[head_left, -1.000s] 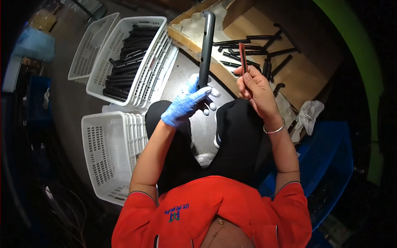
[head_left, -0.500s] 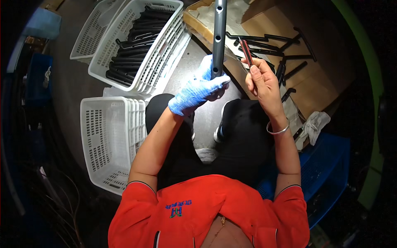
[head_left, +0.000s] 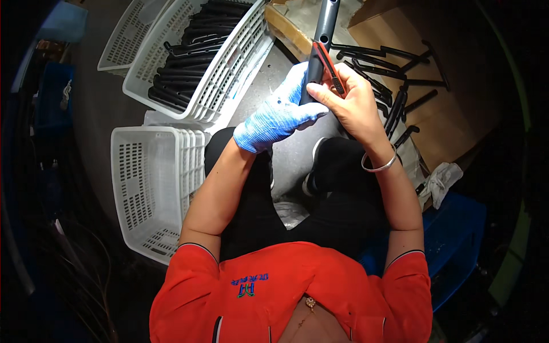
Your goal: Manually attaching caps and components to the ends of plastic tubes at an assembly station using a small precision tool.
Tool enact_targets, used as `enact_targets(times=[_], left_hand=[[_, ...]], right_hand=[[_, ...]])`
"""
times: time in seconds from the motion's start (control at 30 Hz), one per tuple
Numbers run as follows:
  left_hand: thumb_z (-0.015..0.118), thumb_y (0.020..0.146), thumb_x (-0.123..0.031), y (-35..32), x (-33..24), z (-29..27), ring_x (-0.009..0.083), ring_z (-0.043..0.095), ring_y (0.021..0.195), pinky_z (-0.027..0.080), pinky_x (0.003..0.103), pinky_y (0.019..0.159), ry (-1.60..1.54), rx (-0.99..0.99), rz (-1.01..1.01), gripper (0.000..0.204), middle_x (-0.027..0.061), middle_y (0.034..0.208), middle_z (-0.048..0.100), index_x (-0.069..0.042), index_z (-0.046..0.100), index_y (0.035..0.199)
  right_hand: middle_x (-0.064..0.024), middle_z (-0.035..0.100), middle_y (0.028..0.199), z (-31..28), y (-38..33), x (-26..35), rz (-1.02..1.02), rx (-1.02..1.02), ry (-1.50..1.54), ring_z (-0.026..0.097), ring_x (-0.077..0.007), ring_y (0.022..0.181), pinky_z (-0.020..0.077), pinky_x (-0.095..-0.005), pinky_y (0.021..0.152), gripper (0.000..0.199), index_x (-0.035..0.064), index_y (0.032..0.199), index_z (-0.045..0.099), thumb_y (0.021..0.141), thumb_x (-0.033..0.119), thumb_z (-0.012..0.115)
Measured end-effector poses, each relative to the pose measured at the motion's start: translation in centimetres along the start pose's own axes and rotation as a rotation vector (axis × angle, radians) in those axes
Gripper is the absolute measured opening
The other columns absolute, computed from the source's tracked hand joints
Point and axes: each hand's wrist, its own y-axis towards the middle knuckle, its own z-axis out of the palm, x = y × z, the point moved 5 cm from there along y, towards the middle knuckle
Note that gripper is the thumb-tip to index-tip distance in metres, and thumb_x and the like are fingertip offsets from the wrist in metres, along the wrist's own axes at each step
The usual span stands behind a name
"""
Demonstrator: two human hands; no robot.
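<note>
In a blue knit glove, my left hand point(head_left: 277, 117) is wrapped round the lower end of a black tube point(head_left: 326, 26). The tube points away from me, tilted slightly right, and round holes show along it. My bare right hand point(head_left: 359, 106) grips a red and black utility knife point(head_left: 330, 67). The knife lies across the tube's right side, its front end close to or against the tube. Whether the blade touches is too small to tell. The right thumb reaches to the tube just above the left hand.
At the upper left a white slatted crate point(head_left: 220, 71) holds several black tubular parts point(head_left: 197, 54). Nested white crates point(head_left: 180, 166) stand below it. More black parts point(head_left: 394, 108) lie on cardboard point(head_left: 437, 123) at right, near a crumpled white cloth point(head_left: 443, 182) and blue crate point(head_left: 463, 228).
The right hand has moved left with the knife, from apart to beside the tube. The tube has tilted to the right and its lower end shows further right. Both hands keep hold.
</note>
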Motion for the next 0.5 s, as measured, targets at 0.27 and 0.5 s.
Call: enact_targets(times=[0.27,0.5], left_hand=[[0.064,0.084,-0.014,0.0,0.1,-0.7,0.0048,0.045,0.056,0.036,0.019,0.048,0.068,-0.078,-0.123,0.050,-0.0012,0.072,0.048,-0.008,0.040,0.127],[0.064,0.086,-0.014,-0.1,0.2,-1.5,0.0048,0.044,0.055,0.035,0.020,0.047,0.187,-0.086,0.031,0.042,-0.0010,0.069,0.048,-0.006,0.042,0.121]], right_hand=[[0.0010,0.050,0.074,-1.3,-1.3,-0.2,-0.158,-0.088,-0.020,0.046,-0.0057,0.066,0.0394,-0.0197,0.062,0.022,0.0008,0.113,0.056,0.098,0.012,0.046],[-0.0089,0.047,0.071,-1.1,-2.4,1.8,-0.605,-0.185,-0.721,0.048,-0.0204,0.062,0.0401,-0.0301,0.059,0.036,0.0054,0.117,0.061,0.082,-0.002,0.059]])
